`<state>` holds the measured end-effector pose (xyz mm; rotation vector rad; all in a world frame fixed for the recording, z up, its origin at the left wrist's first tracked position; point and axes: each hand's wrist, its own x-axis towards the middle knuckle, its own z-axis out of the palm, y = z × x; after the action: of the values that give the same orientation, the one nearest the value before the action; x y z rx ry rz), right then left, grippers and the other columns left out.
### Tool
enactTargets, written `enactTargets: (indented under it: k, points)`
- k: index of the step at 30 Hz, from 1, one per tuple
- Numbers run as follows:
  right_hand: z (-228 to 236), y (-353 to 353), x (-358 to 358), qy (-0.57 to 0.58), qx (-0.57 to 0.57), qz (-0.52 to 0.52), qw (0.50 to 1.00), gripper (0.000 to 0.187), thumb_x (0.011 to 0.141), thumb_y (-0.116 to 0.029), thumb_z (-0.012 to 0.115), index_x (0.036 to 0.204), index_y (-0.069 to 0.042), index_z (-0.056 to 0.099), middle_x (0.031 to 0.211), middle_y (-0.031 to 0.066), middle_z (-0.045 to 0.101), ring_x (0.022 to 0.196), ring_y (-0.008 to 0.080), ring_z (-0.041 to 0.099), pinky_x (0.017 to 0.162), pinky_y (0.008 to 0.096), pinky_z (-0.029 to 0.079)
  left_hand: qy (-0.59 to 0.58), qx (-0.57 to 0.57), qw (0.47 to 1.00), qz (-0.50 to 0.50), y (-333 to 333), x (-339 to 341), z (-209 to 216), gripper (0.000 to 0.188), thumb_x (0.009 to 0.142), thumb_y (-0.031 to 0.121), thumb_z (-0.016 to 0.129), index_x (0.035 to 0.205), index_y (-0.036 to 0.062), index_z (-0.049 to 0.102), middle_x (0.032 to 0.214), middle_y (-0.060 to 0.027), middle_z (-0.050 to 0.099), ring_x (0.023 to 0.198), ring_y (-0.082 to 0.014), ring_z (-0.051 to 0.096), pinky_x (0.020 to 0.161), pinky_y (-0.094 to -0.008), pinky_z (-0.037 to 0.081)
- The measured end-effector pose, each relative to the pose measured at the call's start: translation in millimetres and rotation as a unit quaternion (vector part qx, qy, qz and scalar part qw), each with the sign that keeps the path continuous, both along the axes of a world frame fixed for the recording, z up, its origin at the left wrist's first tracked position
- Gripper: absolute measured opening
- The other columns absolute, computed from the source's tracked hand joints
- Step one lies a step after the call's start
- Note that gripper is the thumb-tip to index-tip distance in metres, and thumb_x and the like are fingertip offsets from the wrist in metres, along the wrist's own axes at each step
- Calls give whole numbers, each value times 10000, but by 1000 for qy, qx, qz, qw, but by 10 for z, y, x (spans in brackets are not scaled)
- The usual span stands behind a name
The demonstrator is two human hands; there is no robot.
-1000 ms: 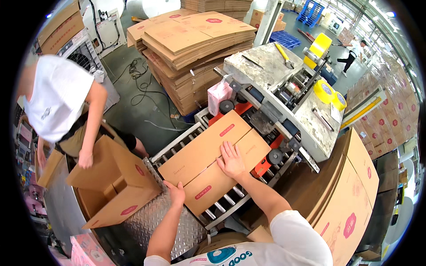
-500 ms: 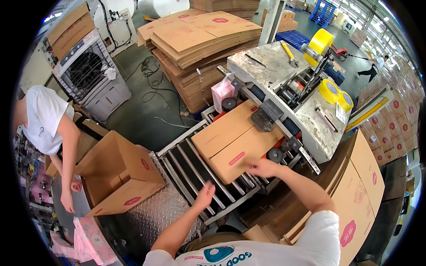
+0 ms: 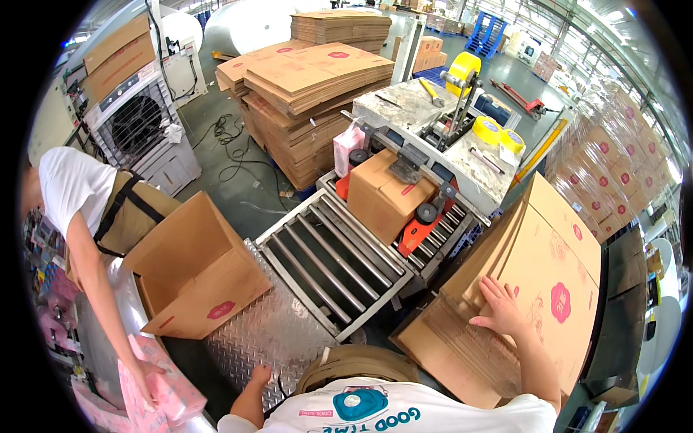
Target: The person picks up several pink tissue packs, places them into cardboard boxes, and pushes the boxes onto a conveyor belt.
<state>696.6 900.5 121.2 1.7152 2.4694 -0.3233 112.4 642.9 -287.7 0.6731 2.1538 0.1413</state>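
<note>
My right hand [image 3: 498, 307] rests with its fingers spread on the edge of a stack of flat cartons [image 3: 534, 267] at the right. Low in the view, my left hand [image 3: 261, 374] hangs beside my body over the diamond-pattern metal plate [image 3: 253, 343]; how its fingers lie is not clear. A closed brown carton [image 3: 379, 198] stands partly under the head of the tape sealing machine [image 3: 408, 166], between its red side guides. In front of it are the bare steel rollers [image 3: 328, 260] of the conveyor.
An open carton [image 3: 209, 274] lies tipped at the left. Beside it a co-worker in a white shirt [image 3: 76, 180] reaches down to a pink package [image 3: 166, 382]. A tall pile of flat cartons [image 3: 303, 108], yellow tape rolls [image 3: 487, 130] and wrapped pallet loads [image 3: 606, 166] stand farther off.
The carton has gone farther into the sealing machine, away from me. My right hand has left it for the flat cartons; my left hand has dropped. The co-worker now reaches to the pink package.
</note>
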Motion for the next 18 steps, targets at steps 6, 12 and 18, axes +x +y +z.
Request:
enactTargets:
  k: [6,12,18]
  points:
    - [-181,-717,46,-157,135,25,978,816,712,-268,688,1380,-35,282,1452,126,261,1297,280,295,1059,450,251,-68,107,992,23,-290,14,0,432,809,354,515,1012,-12,622,1008,-230,621,960,-375,593,820,-419,462]
    - [955,-974,358,-83,455,-215,860,87,843,-186,575,887,-111,580,789,134,627,739,324,605,648,434,471,-80,177,980,51,-550,73,526,400,822,312,572,1060,-10,568,937,-195,632,876,-305,607,770,-381,473]
    - [2855,-1702,-799,26,697,-111,708,215,907,-278,557,895,-70,608,730,65,583,665,175,559,597,316,440,-88,360,916,151,-508,-557,1265,398,858,263,568,1135,-23,551,994,-163,629,929,-219,589,828,-326,451]
